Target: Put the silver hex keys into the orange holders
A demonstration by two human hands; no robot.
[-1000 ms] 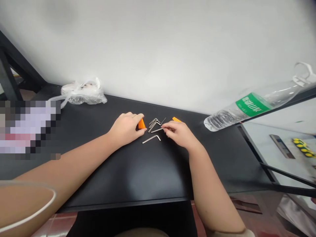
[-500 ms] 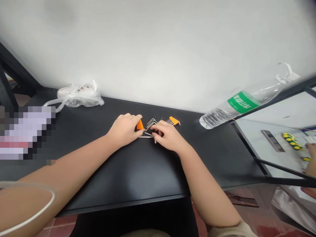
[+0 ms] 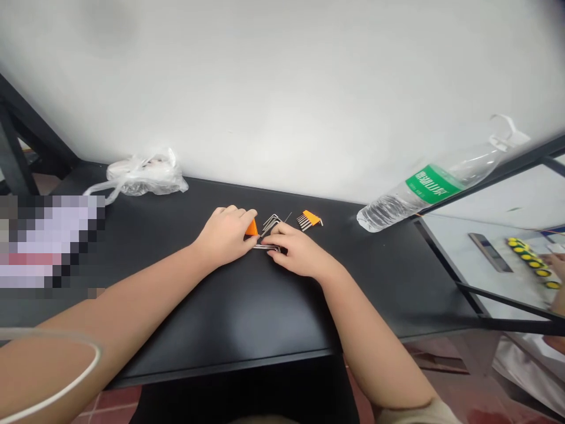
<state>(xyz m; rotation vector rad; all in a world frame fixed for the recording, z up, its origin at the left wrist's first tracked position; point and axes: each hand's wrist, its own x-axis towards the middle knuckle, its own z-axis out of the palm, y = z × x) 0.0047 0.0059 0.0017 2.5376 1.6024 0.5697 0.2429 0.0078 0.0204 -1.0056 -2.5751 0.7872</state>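
My left hand [image 3: 224, 235] is closed around an orange hex key holder [image 3: 252, 228], its body mostly hidden by the fingers. Long silver hex keys [image 3: 263, 247] run from beside my left thumb to my right hand [image 3: 301, 250], which is closed on a hex key at their bent end. How many keys lie there is unclear. Just behind the fingers, several loose L-shaped hex keys [image 3: 272, 222] rest on the black table [image 3: 247, 306]. A second orange holder [image 3: 311, 218], with a row of small hex keys in it, lies beyond my right hand.
A clear bottle [image 3: 435, 184] with a green label stands at the right, by the white wall [image 3: 265, 100]. A plastic bag [image 3: 148, 175] lies at the back left. Black frame bars [image 3: 507, 303] border the right side, with another person's hand [image 3: 557, 265] beyond.
My right hand has moved slightly left and its fingers have closed in lower, nearer my left thumb, so the hex key in them lies flatter. My left hand keeps its hold on the orange holder.
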